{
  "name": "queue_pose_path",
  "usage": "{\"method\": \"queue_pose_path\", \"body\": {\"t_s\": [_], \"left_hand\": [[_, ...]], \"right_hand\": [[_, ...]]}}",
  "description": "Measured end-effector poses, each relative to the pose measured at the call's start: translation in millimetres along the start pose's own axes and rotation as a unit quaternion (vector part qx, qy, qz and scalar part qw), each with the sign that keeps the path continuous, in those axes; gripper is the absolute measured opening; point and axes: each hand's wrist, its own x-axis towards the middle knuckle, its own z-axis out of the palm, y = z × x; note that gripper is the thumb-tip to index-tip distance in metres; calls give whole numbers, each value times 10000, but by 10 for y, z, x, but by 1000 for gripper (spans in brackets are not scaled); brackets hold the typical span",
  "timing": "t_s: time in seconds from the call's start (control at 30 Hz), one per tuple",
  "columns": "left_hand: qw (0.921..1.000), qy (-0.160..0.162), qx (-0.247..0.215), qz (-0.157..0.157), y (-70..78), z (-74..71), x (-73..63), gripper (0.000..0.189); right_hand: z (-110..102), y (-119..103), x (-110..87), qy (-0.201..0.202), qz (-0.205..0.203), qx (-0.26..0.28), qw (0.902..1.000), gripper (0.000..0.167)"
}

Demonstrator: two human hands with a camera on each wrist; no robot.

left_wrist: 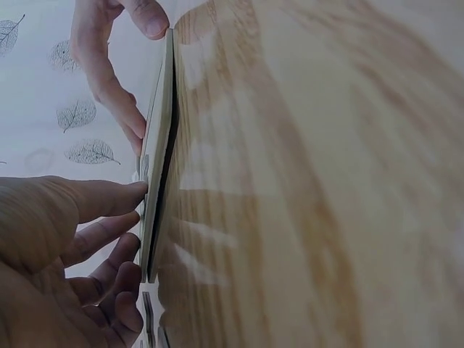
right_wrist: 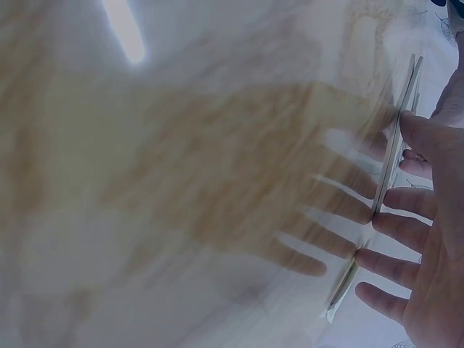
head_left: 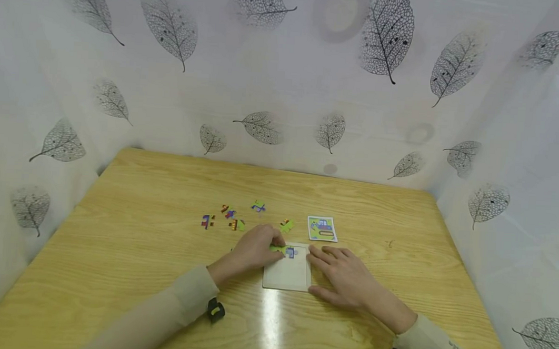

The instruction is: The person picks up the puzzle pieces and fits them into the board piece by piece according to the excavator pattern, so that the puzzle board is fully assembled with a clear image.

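A square white puzzle board (head_left: 283, 275) with a raised rim lies on the table. In its upper part sits a blue-and-purple jigsaw piece (head_left: 292, 252). My left hand (head_left: 257, 245) is at the board's upper left corner, pinching a green jigsaw piece (head_left: 277, 249) between thumb and fingers beside the blue one; the fingers partly hide it. My right hand (head_left: 345, 275) rests along the board's right edge with fingers extended, the thumb near the lower corner. In the left wrist view the board (left_wrist: 161, 145) appears edge-on, with the left hand's fingertips (left_wrist: 134, 194) at its surface.
Several loose jigsaw pieces lie beyond the left hand, among them a green one (head_left: 287, 225), a green-and-blue one (head_left: 258, 205) and a red-and-purple one (head_left: 208, 221). A picture card (head_left: 322, 229) of a digger lies behind the board. A leaf-print curtain (head_left: 284, 90) surrounds the wooden table (head_left: 155, 199).
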Motion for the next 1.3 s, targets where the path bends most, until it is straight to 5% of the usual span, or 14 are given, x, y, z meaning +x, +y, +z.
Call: {"method": "queue_pose_path", "body": {"t_s": [0.3, 0.77, 1.0, 1.3], "left_hand": [[9990, -30, -333, -285, -40, -102, 14, 22], [9884, 1021, -330, -1073, -472, -419, 270, 32], [9880, 970, -265, -1170, -624, -456, 355, 37], [9887, 790, -65, -1275, -633, -502, 449, 39]], "right_hand": [[-5, 3, 0, -31, 15, 11, 10000, 71], [2, 4, 3, 8, 16, 31, 10000, 71], [12, 4, -3, 89, -14, -23, 10000, 70], [1, 3, -1, 57, -25, 8, 10000, 70]]}}
